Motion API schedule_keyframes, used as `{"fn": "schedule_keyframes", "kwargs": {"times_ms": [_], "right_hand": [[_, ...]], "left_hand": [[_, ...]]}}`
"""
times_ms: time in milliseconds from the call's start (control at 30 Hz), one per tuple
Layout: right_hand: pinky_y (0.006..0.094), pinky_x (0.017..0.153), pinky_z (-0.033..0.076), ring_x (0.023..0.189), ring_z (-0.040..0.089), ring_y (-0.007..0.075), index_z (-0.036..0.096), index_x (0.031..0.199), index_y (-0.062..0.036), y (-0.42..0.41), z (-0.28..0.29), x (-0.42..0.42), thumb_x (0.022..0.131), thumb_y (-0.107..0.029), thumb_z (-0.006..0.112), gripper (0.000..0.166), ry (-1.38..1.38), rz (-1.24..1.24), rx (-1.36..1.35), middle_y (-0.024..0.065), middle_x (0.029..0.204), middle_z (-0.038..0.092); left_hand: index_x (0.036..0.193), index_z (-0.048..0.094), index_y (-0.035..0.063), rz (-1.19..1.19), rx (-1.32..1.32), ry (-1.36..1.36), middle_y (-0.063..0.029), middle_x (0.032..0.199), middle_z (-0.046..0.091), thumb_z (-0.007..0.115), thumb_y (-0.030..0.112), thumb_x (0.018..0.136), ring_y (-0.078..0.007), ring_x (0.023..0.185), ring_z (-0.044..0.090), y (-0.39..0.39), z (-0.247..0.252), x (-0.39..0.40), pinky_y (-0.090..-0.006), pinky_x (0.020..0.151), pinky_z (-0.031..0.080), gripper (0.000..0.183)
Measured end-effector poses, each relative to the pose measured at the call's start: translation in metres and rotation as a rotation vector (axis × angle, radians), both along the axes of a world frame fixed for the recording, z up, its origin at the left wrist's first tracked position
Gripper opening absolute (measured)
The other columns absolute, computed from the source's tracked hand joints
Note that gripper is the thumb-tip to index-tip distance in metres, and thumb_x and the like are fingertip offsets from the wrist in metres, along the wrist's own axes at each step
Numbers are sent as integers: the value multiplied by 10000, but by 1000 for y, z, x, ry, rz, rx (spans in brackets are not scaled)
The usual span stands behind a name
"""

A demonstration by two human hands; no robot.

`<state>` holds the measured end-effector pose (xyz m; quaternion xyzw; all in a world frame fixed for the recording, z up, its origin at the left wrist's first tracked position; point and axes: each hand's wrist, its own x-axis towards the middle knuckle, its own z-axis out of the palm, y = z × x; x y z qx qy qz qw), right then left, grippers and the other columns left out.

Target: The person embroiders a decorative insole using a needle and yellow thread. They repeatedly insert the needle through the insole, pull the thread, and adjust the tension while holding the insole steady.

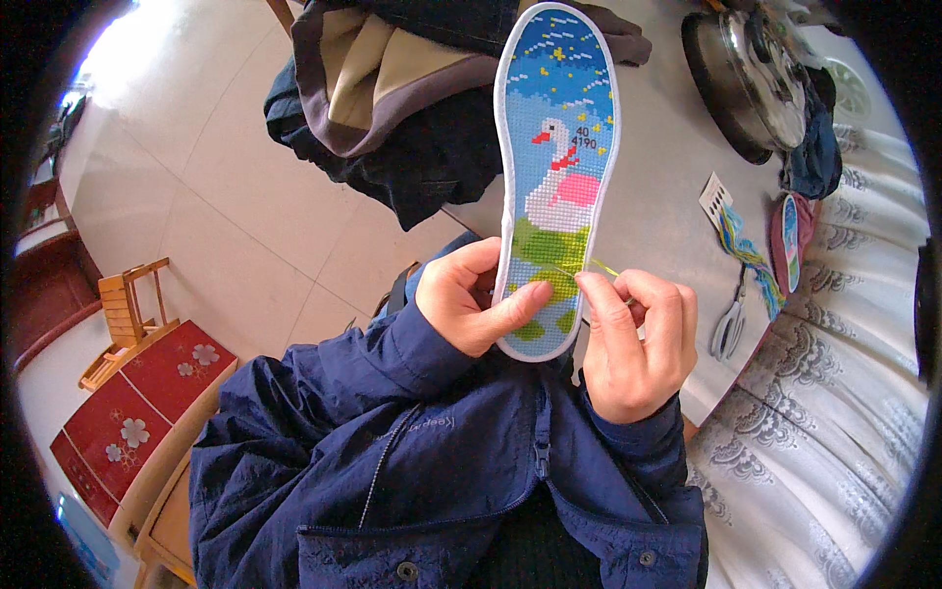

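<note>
A cross-stitch shoe insole (pixel 563 191) with a white edge stands tilted up before me, its face showing a white swan, green patches and a blue starry sky. My left hand (pixel 478 298) grips its lower left side, thumb on the front and fingers behind. At the lower right edge, my right hand (pixel 640 335) pinches a thin needle (pixel 565 271) between thumb and forefinger, its tip over the green stitches. Yellow-green thread (pixel 605 266) runs near the fingertips of my right hand. The fingers behind the insole are hidden.
Right on the grey table (pixel 662 184) lie scissors (pixel 728 327), colored thread skeins (pixel 751 254) on a punched card (pixel 714 197), and another insole (pixel 790 243). A lidded metal pan (pixel 743 81) stands beyond. Dark clothing (pixel 412 154) lies at the upper left; white curtains (pixel 831 368) hang right.
</note>
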<state>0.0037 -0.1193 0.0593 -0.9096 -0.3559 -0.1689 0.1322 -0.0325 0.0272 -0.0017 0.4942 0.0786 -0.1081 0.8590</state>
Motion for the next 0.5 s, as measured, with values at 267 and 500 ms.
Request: {"fn": "schedule_keyframes", "kwargs": {"times_ms": [267,500], "right_hand": [[249,449,415,619,475,168,605,812,-30,-1,0,-4,528,-9,590,285,5,-26,-13,45,727,484],[256,450,409,616,468,177,595,801,-25,-3,4,-5,537,-17,575,264,31,-15,-44,46,718,472]], "left_hand": [[996,536,-11,7,108,-41,-101,875,607,606,171,764,-151,749,596,-3,-3,-2,-247,689,473,303],[1014,509,-28,-29,275,-42,-90,889,593,613,69,740,-114,778,563,-3,-1,-4,-242,695,461,308]]}}
